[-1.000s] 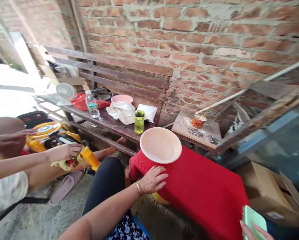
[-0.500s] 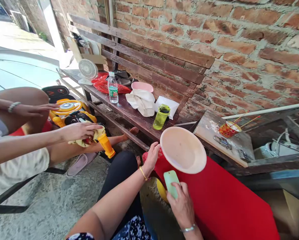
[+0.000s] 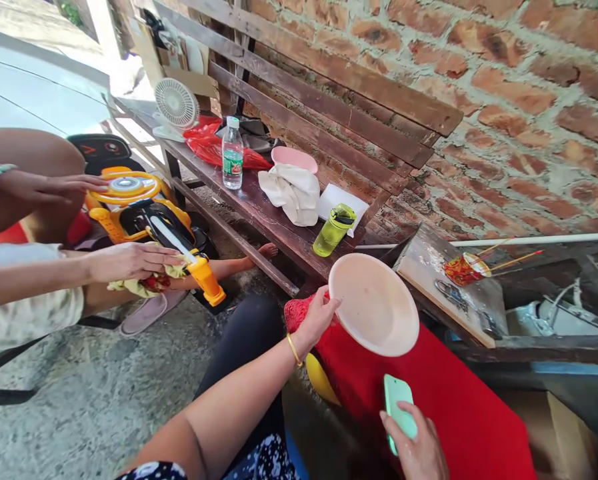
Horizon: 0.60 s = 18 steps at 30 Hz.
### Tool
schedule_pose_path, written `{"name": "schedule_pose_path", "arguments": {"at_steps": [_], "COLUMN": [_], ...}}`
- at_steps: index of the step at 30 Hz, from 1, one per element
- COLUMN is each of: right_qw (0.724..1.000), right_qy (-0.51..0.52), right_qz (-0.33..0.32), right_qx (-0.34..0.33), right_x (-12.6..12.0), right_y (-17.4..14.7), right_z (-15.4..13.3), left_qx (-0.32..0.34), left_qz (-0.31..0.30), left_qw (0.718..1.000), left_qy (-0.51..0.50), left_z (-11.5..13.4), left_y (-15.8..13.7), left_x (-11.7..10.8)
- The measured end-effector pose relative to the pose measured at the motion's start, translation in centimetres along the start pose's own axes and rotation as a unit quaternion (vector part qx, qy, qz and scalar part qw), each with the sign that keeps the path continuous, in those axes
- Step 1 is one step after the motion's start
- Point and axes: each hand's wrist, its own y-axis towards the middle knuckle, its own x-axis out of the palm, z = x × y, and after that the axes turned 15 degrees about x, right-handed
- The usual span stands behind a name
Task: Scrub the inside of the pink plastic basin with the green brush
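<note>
My left hand (image 3: 319,315) has its fingers closed on the near-left rim of a pale, round plastic basin (image 3: 371,303). Nothing but a few small specks shows inside the basin, which rests on a red cloth-covered surface (image 3: 459,387). Lower right, my right hand (image 3: 419,437) grips a mint-green phone (image 3: 399,410) between thumb and fingers, held above the red cloth. Just beyond the basin, a lime-green drinking cup (image 3: 333,230) stands at the bench's end.
A wooden bench (image 3: 259,207) carries a water bottle (image 3: 233,153), white cloth (image 3: 291,193), pink basin (image 3: 295,159) and small fan (image 3: 177,103). At left, another person's hand (image 3: 133,260) holds a rag against a yellow toy vehicle (image 3: 129,190). A board (image 3: 429,260) with padlocks lies right.
My left hand has closed on the basin's rim. My right hand has moved right with the phone, away from the basin. The view has shifted; the other person's rag hand moved left.
</note>
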Motion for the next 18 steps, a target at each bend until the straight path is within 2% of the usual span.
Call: {"name": "schedule_pose_path", "arguments": {"at_steps": [3,5,8,11,13,15,18], "right_qw": [0.995,0.991,0.993,0.999,0.999,0.999,0.996], "right_qy": [-0.001,-0.016,-0.033,-0.032,-0.013,0.013,0.031], "right_qz": [-0.025,-0.019,0.009,0.022,0.028,0.024,0.002], "right_qx": [-0.093,-0.129,-0.111,-0.036,-0.006,-0.02,-0.078], "right_x": [2.2,3.4,3.3,1.3,0.4,0.5,2.2], "right_y": [-0.8,-0.9,0.1,1.3,1.4,0.7,-1.0], "right_z": [-4.4,-6.3,-5.5,-2.3,-1.2,-2.0,-5.5], "left_qx": [-0.019,-0.03,-0.036,-0.029,-0.029,-0.033,-0.032], "left_qz": [0.007,0.008,0.003,-0.004,-0.006,-0.006,-0.007], "left_qw": [0.999,0.999,0.997,0.997,0.997,0.997,0.997], "left_qy": [-0.026,-0.045,-0.067,-0.077,-0.078,-0.076,-0.068], "left_z": [0.4,0.6,0.9,1.2,1.4,1.7,1.8], "left_y": [0.1,0.1,0.1,-0.1,-0.2,-0.3,-0.4], "left_x": [0.0,-0.1,-0.2,-0.2,-0.2,-0.3,-0.4]}}
